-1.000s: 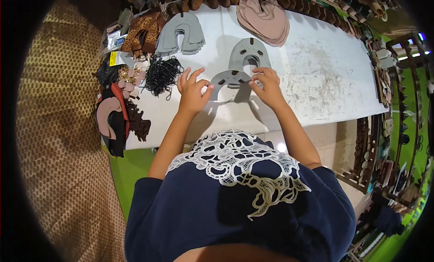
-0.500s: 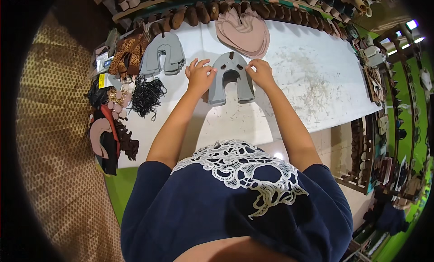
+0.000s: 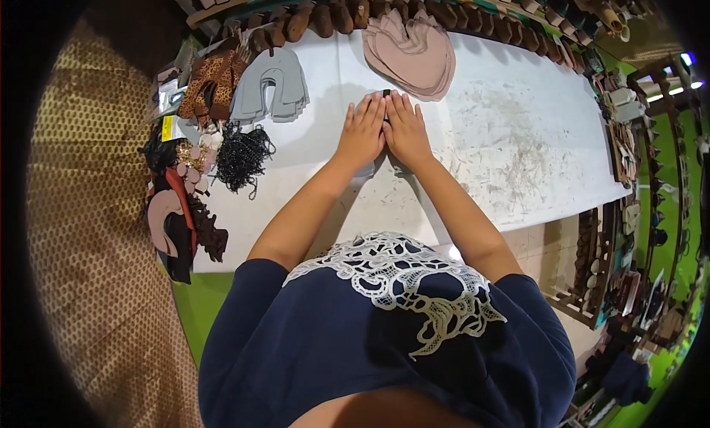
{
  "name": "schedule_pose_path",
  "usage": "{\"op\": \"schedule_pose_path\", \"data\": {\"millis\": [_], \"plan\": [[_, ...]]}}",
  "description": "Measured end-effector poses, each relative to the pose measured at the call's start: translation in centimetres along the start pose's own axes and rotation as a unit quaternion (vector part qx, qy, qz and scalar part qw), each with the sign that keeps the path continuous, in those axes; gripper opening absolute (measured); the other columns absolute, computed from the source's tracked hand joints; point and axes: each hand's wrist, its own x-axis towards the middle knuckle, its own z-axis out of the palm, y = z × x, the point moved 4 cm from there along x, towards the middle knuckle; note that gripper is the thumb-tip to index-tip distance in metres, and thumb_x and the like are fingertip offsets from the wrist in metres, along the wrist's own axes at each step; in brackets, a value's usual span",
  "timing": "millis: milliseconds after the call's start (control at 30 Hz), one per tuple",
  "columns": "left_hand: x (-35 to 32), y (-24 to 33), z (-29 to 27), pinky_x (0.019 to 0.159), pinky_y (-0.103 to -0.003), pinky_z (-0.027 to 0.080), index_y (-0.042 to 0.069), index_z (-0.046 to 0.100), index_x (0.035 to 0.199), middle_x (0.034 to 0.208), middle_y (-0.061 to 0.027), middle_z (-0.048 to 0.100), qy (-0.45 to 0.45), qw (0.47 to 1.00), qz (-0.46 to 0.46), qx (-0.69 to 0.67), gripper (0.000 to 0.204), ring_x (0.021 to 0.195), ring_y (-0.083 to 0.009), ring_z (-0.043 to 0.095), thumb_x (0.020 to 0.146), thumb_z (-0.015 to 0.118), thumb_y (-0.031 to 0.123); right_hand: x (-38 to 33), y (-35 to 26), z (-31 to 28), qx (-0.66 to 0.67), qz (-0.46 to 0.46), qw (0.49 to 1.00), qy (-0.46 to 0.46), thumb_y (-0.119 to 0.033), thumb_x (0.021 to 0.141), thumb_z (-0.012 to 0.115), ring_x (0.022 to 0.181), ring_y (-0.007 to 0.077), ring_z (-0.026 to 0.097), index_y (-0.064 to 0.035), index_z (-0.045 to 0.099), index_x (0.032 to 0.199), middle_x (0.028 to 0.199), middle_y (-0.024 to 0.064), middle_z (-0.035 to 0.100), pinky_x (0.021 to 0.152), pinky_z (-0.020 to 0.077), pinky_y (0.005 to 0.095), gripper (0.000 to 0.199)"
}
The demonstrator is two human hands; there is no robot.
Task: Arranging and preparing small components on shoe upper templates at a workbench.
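Note:
My left hand and my right hand lie flat, side by side and touching, palms down on the white table. They press on a grey horseshoe-shaped cut piece that is almost wholly hidden beneath them; only a grey edge shows by my left wrist and a dark tip at my fingertips. A fan of pink cut pieces lies just beyond my fingers. A stack of the same grey horseshoe pieces sits to the far left.
Leopard-print pieces, a clump of black beads and pink and black scraps crowd the table's left end. Brown shoe lasts line the back edge. Racks of goods stand at the right.
Both hands moved together toward the table's far side. The grey piece, held up and open between them before, now lies pressed flat under my palms.

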Motion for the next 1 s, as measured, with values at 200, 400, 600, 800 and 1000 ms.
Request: {"op": "schedule_pose_path", "data": {"millis": [200, 400, 600, 800, 1000], "plan": [[-0.7, 0.3, 1.4, 0.108, -0.051, 0.018, 0.005, 0.030, 0.139, 0.145, -0.0107, 0.029, -0.004, 0.999, -0.043, -0.009, 0.059, 0.135, -0.0256, 0.026, 0.084, 0.045, 0.021, -0.7, 0.5, 2.0, -0.027, 0.038, 0.997, -0.059, -0.023, 0.086, 0.047, 0.135, 0.0281, 0.025, -0.0063, 0.028, 0.140, 0.147, 0.0110, 0.026, 0.108, 0.0204, 0.0506, 0.060], [-0.8, 0.0, 1.4, 0.108, -0.053, 0.017, 0.007, 0.028, 0.141, 0.147, -0.0098, 0.026, -0.027, 0.997, -0.065, -0.029, 0.059, 0.135, -0.0251, 0.025, 0.086, 0.042, 0.021, -0.6, 0.4, 2.5, -0.035, 0.036, 0.997, -0.062, -0.024, 0.086, 0.046, 0.136, 0.0271, 0.022, -0.0075, 0.026, 0.141, 0.148, 0.0103, 0.024, 0.108, 0.0199, 0.0501, 0.061], [-0.5, 0.0, 1.7, 0.108, -0.053, 0.016, 0.008, 0.025, 0.142, 0.148, -0.0088, 0.023, -0.057, 0.995, -0.082, -0.020, 0.059, 0.137, -0.0240, 0.021, 0.087, 0.040, 0.023, -0.3, 0.2, 2.4, -0.055, 0.058, 0.993, -0.084, -0.024, 0.085, 0.046, 0.136, 0.0263, 0.023, -0.0079, 0.025, 0.142, 0.148, 0.0097, 0.024, 0.109, 0.0182, 0.0494, 0.062], [-0.5, -0.1, 2.1, 0.108, -0.054, 0.016, 0.008, 0.021, 0.143, 0.148, -0.0097, 0.023, -0.072, 0.995, -0.076, -0.001, 0.063, 0.137, -0.0251, 0.022, 0.086, 0.044, 0.024, -0.4, 0.7, 2.4, -0.036, 0.044, 0.995, -0.079, -0.025, 0.086, 0.047, 0.136, 0.0279, 0.023, -0.0078, 0.025, 0.142, 0.148, 0.0109, 0.024, 0.109, 0.0175, 0.0502, 0.062], [-0.5, -1.5, -0.6, 0.107, -0.055, 0.016, 0.004, 0.019, 0.142, 0.147, -0.0166, 0.023, -0.113, 0.982, -0.079, -0.130, 0.070, 0.136, -0.0311, 0.021, 0.085, 0.052, 0.028, -0.5, 0.8, -0.2, 0.087, 0.079, 0.992, -0.041, -0.029, 0.088, 0.050, 0.134, 0.0321, 0.026, -0.0062, 0.027, 0.141, 0.145, 0.0148, 0.029, 0.107, 0.0166, 0.0536, 0.062]]}}
